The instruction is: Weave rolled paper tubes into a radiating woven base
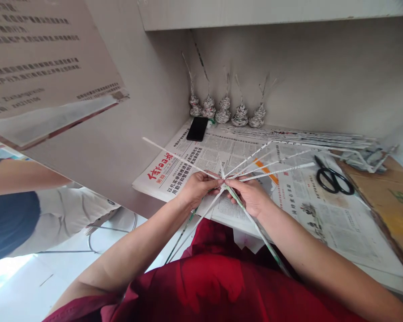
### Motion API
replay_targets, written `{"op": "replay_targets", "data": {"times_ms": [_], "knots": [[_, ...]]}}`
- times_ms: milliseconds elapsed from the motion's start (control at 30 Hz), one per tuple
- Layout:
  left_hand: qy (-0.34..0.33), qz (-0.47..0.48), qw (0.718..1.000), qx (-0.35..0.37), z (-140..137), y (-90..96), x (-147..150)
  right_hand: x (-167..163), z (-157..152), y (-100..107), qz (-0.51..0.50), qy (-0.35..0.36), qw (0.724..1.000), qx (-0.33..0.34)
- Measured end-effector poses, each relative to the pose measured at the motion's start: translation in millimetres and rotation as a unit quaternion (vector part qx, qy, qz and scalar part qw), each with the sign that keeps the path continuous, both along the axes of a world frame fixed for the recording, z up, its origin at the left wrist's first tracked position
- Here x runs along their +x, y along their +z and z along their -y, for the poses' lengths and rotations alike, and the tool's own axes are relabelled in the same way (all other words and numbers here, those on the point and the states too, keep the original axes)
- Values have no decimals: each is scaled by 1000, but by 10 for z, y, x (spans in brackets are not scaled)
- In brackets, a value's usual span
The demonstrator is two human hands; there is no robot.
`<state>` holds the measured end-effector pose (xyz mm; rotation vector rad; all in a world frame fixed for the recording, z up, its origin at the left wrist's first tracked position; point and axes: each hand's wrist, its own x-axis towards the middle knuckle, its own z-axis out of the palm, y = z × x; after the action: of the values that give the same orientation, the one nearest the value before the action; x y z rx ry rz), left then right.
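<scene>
Between my hands, over the front of the desk, several thin rolled paper strips (251, 158) cross at one point and spread out like spokes. Some look white with print, and others are greenish. My left hand (201, 188) pinches the crossing from the left, thumb against the strips. From the right, my right hand (250, 193) pinches the same crossing, its thumb and fingertips close to the left thumb. The undersides of the fingers are partly hidden by the hands and strips. Two or more strips hang down past the desk edge toward my lap.
Newspaper (218, 154) covers the desk. Several woven gourd shapes (224, 111) stand at the back wall beside a black phone (197, 129). A bundle of paper rolls (298, 136) lies behind black scissors (334, 176). Cardboard (386, 197) lies right; another person (16, 205) sits beyond the left partition.
</scene>
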<state>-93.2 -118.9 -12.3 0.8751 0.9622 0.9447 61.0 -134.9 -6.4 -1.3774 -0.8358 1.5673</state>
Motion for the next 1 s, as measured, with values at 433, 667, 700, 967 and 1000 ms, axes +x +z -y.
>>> {"op": "replay_targets", "data": {"times_ms": [433,667,700,967,1000], "knots": [[24,2,1000,17,44,9,1,15,17,-17,-1,7,1000,15],[53,-25,996,64,69,-36,34,-77,-8,3,51,-33,998,6],[55,-36,995,79,70,-40,33,-84,-8,12,54,-37,998,4],[20,2,999,45,5,-74,13,-57,-5,17,43,-25,999,3],[18,2,999,44,-3,-78,14,-56,-8,12,44,-25,999,5]]}}
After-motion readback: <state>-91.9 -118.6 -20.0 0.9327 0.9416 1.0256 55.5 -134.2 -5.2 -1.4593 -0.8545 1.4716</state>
